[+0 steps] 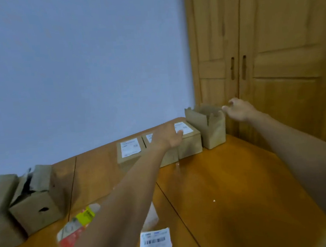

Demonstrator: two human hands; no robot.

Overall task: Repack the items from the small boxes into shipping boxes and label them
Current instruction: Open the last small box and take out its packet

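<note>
Brown cardboard lines the far edge of the wooden worktop, where it meets a pale blue-grey wall. Three sealed shipping boxes stand side by side there, touching or almost so: the left sealed box has a white label on its top, the middle sealed box is mostly covered by an arm, and the right sealed box is also labelled on top. The left hand lies across the tops of the middle and right boxes, palm down, with its fingers straight and released. One fingertip rests on the right box's white label. Just to the right of this row stands an open shipping box with its flaps upright. The right hand hangs at that box's right flap, fingers loosely bent with nothing gripped; motion blur hides whether the fingertips touch the cardboard. Behind it rise wooden cupboard doors. At the left edge of the worktop, well apart from the row, sit two opened small boxes, one touching the other, their flaps ragged and raised. Near the front edge lies a red-and-yellow packet, partly hidden by the left forearm. To its right a white label sheet printed with barcodes lies flat on the wood.
</note>
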